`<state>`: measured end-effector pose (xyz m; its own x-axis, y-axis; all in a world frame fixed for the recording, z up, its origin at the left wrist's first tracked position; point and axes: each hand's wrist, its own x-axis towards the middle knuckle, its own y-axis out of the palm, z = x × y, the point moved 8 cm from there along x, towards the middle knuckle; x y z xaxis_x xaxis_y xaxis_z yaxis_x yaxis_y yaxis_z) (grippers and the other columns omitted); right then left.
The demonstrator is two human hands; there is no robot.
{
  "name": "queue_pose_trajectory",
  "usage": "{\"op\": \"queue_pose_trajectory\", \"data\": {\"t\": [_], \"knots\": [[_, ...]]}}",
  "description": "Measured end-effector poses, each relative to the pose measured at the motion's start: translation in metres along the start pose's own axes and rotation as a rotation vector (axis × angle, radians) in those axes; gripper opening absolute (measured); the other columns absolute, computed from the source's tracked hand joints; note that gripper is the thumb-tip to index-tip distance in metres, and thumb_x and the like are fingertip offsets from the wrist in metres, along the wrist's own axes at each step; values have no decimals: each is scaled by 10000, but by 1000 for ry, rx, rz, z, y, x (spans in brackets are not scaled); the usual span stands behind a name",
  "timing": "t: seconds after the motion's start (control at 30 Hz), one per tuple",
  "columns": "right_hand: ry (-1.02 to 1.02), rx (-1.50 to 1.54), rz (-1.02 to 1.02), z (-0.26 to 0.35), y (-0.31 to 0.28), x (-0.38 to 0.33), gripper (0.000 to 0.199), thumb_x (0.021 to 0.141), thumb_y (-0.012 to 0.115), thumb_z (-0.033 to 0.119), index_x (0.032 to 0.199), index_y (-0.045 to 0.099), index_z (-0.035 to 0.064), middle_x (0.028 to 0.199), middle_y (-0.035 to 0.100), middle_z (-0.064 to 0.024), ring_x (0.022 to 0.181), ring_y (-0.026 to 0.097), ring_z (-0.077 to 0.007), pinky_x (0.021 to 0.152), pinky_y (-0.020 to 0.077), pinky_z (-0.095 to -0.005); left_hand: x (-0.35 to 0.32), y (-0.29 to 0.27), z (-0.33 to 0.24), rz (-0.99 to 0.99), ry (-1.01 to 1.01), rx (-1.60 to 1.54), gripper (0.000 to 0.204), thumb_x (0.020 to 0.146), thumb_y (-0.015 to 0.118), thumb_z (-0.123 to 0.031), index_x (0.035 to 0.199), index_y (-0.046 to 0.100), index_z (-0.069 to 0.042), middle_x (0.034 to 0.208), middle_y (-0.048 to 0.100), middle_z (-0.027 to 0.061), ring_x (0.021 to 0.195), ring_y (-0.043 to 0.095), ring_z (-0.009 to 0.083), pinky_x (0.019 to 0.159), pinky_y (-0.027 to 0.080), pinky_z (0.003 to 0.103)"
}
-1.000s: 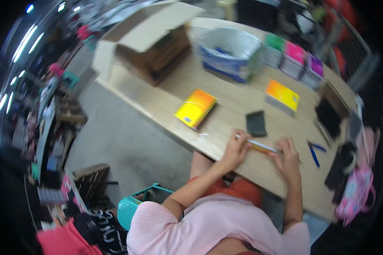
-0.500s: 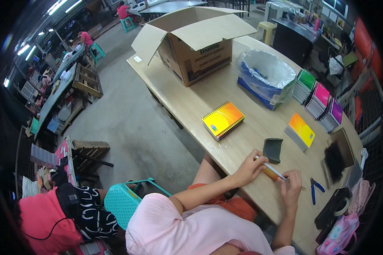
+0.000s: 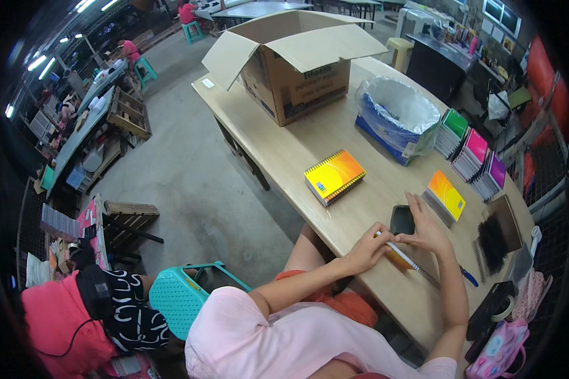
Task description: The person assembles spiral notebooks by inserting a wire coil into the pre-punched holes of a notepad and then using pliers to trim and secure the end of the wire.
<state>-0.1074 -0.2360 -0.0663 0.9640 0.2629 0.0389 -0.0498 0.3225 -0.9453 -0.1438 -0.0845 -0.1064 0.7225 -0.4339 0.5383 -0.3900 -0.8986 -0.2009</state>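
Note:
My left hand [image 3: 368, 247] and my right hand [image 3: 427, 230] meet over a spiral notebook [image 3: 409, 260] lying on the wooden table [image 3: 297, 148]. Both pinch its wire binding edge, the left at the near end, the right further along with fingers spread. A black phone [image 3: 402, 219] lies just beyond the hands. An orange-yellow spiral notebook stack [image 3: 334, 176] sits to the left of them, and a single yellow-orange notebook [image 3: 445, 196] to the right.
An open cardboard box [image 3: 297, 63] stands at the table's far end, next to a blue bin lined with a clear bag [image 3: 395, 117]. Green, pink and purple notebook stacks [image 3: 473, 153], black binding coils [image 3: 493, 240], a blue pen [image 3: 468, 276] and a tape roll [image 3: 501, 307] lie right. A teal stool [image 3: 183, 294] stands below.
The view has swung, so the table now runs more upright in the picture. My hands have drawn closer together on the notebook's wire edge; the right hand moved up toward the phone.

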Motion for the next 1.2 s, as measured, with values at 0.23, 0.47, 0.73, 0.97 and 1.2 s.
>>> {"op": "queue_pose_trajectory", "data": {"t": [0.23,0.47,0.73,0.97,1.2], "knots": [[-65,-114,286,5,26,2,1177,635,874,257,1578,185,113,1507,365,-236,1450,270,-458,1165,343,-508,-8,-16,3,28,-29,45,214,854,655,-1,1048,582,-48,1017,480,140,952,543,331,840,473,390],[-80,35,175,-13,13,-42,931,709,796,230,1526,357,148,1519,368,-240,1451,314,-384,1163,319,-510,0,-14,-5,49,-15,12,228,846,654,14,1050,570,-44,1014,486,145,940,546,338,828,473,399],[283,-89,-225,-41,9,-59,600,747,773,279,1312,656,114,1501,356,-312,1351,390,-476,1146,324,-484,5,-7,-9,80,41,18,288,818,748,-94,1036,565,-51,1013,482,143,951,544,329,831,473,397],[-197,1475,201,-6,-17,-100,632,794,663,445,1174,696,-59,1370,552,-282,1254,553,-362,1077,406,-445,17,8,8,64,-29,-10,362,773,833,-196,988,572,-66,1020,458,113,956,524,291,850,464,370],[-104,1444,32,-23,-27,-118,628,807,640,434,1136,697,-99,1332,599,-233,1223,575,-341,1069,412,-418,24,17,12,133,-16,-46,367,766,840,-189,987,574,-66,1009,464,111,948,532,283,837,468,370]]}}
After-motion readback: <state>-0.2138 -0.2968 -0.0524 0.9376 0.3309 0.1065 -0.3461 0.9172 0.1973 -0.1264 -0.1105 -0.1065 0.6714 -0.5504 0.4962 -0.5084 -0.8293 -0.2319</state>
